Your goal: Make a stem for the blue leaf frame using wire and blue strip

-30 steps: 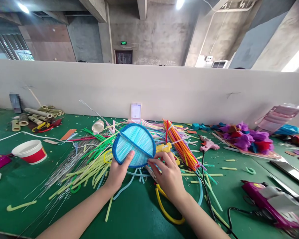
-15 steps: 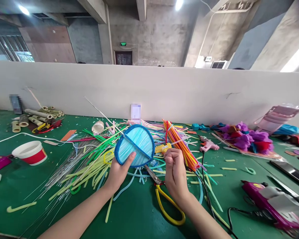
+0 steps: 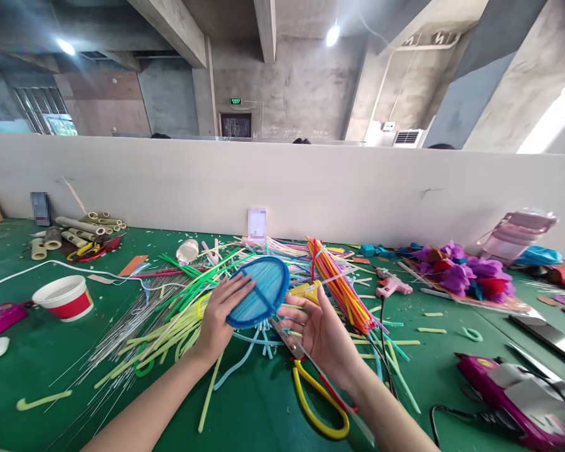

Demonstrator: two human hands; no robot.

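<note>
A paper cup (image 3: 68, 300) sits well left of the yellow-handled scissors (image 3: 300, 395). The left hand (image 3: 220, 317) grasps a blue disc (image 3: 267, 290) beyond the scissors. Just right of the scissors' blades, the right hand (image 3: 324, 339) has loose, unclenched fingers.

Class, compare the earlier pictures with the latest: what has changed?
The blue disc has turned: the left hand now has its fingers across it, where the thumb was. Its stick swung from upper left to lower right. The right hand, earlier closed, is now open. Scissors and paper cup stayed put.
</note>
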